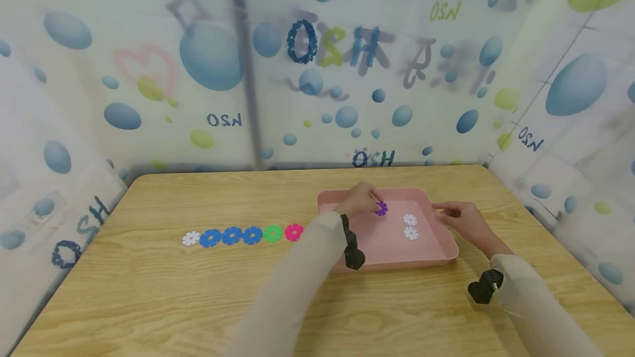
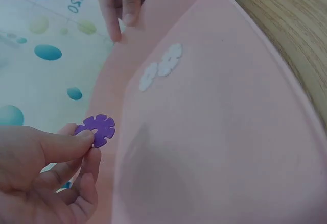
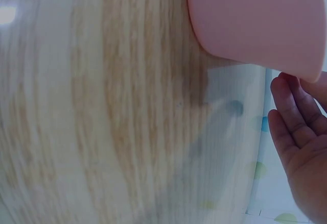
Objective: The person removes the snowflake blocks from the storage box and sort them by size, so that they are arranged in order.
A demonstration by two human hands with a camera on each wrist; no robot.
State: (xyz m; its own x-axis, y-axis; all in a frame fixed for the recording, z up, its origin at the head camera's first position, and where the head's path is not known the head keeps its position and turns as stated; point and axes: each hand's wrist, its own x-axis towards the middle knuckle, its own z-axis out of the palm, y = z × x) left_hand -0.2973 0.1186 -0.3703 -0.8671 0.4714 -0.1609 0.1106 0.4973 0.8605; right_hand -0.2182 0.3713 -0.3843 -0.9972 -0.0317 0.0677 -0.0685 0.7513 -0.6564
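In the left wrist view, my left hand (image 2: pixel 48 168) pinches a purple snowflake disc (image 2: pixel 102 128) between thumb and fingertips. The head view shows that hand (image 1: pixel 361 199) over the left part of a pink tray (image 1: pixel 387 252), with the purple disc (image 1: pixel 381 209) at its fingertips. My right hand (image 1: pixel 463 222) holds the tray's right rim with thumb and fingers; the right wrist view shows its fingers (image 3: pixel 294 104) by the tray wall (image 3: pixel 255 20). Two white snowflake discs, one farther back (image 1: pixel 409 219) and one nearer (image 1: pixel 411 233), lie in the tray's right half.
Left of the tray, a row of discs lies on the wooden table (image 1: pixel 163 291): white (image 1: pixel 190 238), several blue (image 1: pixel 231 235), green (image 1: pixel 273 233) and pink (image 1: pixel 294 232). My left forearm hides what lies beyond the pink one. A patterned curtain (image 1: pixel 278 142) stands behind the table.
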